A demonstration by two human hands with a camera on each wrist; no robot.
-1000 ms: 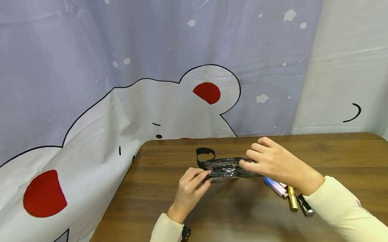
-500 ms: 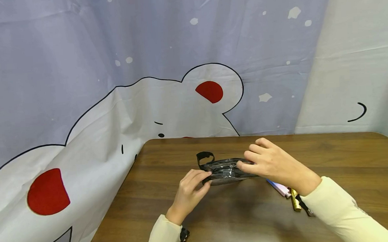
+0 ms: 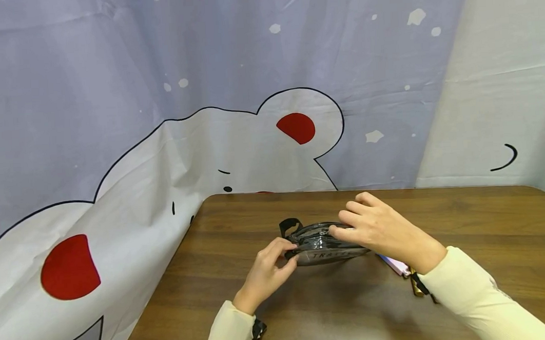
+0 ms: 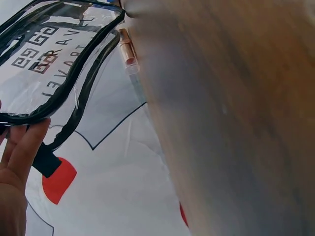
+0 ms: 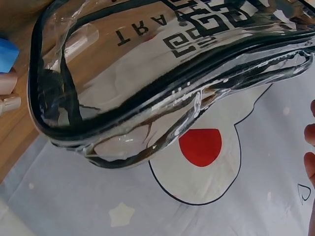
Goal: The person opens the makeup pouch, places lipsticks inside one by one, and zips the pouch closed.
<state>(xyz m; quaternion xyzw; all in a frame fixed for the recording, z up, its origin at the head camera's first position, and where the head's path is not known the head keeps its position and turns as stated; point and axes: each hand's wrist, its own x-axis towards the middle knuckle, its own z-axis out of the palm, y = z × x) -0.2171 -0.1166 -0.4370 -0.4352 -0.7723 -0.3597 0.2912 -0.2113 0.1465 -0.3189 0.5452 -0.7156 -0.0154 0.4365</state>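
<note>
Wears cream sleeves [image 3: 482, 297], seen at bottom centre and lower right of the head view. With the left hand [image 3: 264, 273], at lower centre, pinches between thumb and fingers the left end of a clear, black-edged pouch [image 3: 320, 241]. With the right hand [image 3: 384, 231], right of centre, touches the zip side by the lowest fingertip, with other fingers bent and raised; cannot tell about a pinch there, because of the hidden thumb. Near the right wrist, shows, partly covered on the table [image 3: 493, 235], a blue-pink item [image 3: 396, 265], a gold tube [image 3: 416, 287] and a dark item [image 3: 424, 288].

Holds the pouch at lower centre, over the table, with its long axis running left to right and dropping slightly rightward. Faces upward with the zip side, toward the bottom of the frame with the lettering [image 3: 325, 255]. At the left end, bears a black loop strap [image 3: 290, 224], directed to upper left. In both wrist views, slants from lower left to upper right.

Farthest, has a lilac and white curtain [image 3: 229, 49] with red patches.
</note>
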